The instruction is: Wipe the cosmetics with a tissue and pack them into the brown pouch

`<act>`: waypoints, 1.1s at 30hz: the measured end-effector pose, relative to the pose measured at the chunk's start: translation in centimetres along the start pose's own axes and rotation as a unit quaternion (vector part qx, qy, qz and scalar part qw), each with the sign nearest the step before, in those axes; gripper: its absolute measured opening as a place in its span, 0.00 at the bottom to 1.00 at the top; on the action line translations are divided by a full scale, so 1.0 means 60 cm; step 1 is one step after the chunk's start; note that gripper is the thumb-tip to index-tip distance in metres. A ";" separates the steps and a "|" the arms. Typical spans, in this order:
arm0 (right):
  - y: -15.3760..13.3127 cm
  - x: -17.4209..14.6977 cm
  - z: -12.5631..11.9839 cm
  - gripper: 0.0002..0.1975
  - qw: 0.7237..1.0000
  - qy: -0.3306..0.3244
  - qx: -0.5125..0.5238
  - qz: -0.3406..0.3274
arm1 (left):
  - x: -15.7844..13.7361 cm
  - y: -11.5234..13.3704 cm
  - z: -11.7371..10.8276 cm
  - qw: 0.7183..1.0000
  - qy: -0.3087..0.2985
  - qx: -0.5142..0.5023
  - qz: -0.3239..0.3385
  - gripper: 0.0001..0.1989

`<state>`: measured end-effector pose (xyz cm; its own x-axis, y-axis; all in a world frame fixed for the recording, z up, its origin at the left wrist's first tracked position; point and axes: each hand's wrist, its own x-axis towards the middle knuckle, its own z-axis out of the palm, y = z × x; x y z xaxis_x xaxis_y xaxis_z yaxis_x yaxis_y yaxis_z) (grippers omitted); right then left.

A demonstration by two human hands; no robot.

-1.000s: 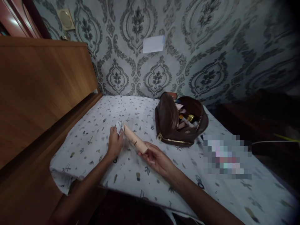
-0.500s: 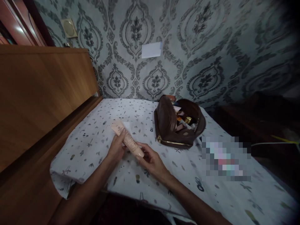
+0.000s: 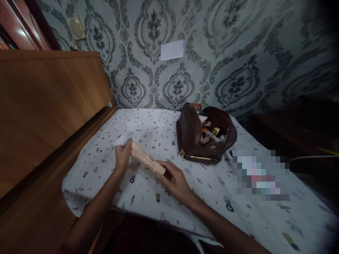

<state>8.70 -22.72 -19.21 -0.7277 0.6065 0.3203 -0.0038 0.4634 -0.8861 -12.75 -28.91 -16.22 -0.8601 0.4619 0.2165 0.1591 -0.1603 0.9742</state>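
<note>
A beige cosmetic tube point(image 3: 145, 157) with fine print lies slantwise above the cloth-covered table. My right hand point(image 3: 174, 180) grips its lower right end between thumb and fingers. At the other end, my left hand point(image 3: 123, 155) is closed around a thin white tissue point(image 3: 121, 140), blurred by motion, with its fingers touching the tube's tip. To the right stands a brown cosmetic bag point(image 3: 196, 137), unzipped, with several small items inside, a gold one among them.
A white cloth with small printed motifs point(image 3: 148, 123) covers the table. A pixelated patch point(image 3: 261, 176) hides something at the right. The wooden cabinet point(image 3: 53, 84) borders the left side, and patterned wallpaper with a white paper point(image 3: 172, 50) rises behind.
My left hand has slid left along the tube to its far end, taking the white tissue with it. My right hand keeps its hold on the tube, which has turned slightly.
</note>
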 end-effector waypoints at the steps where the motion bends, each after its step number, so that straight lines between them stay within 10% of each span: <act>1: 0.000 0.000 0.000 0.17 1.000 0.003 -0.004 0.001 | 0.001 -0.007 -0.006 0.997 -0.022 0.048 0.053 0.15; 12: 0.014 0.007 -0.002 0.17 0.999 0.036 0.018 0.025 | 0.007 -0.037 -0.058 0.842 -0.159 0.439 0.268 0.13; 24: 0.011 0.010 0.002 0.07 0.992 0.092 0.050 0.070 | -0.122 0.018 0.020 0.733 -0.328 0.407 0.434 0.17; 33: -0.001 0.028 -0.028 0.18 0.948 0.115 0.261 0.143 | -0.065 0.042 -0.028 0.784 -0.419 0.398 0.225 0.17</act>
<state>8.62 -20.64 -18.09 -0.5810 0.8122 0.0532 -0.2108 -0.0871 -0.9736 -9.80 -32.60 -14.75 -0.0623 0.9794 0.1920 0.8947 -0.0305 0.4457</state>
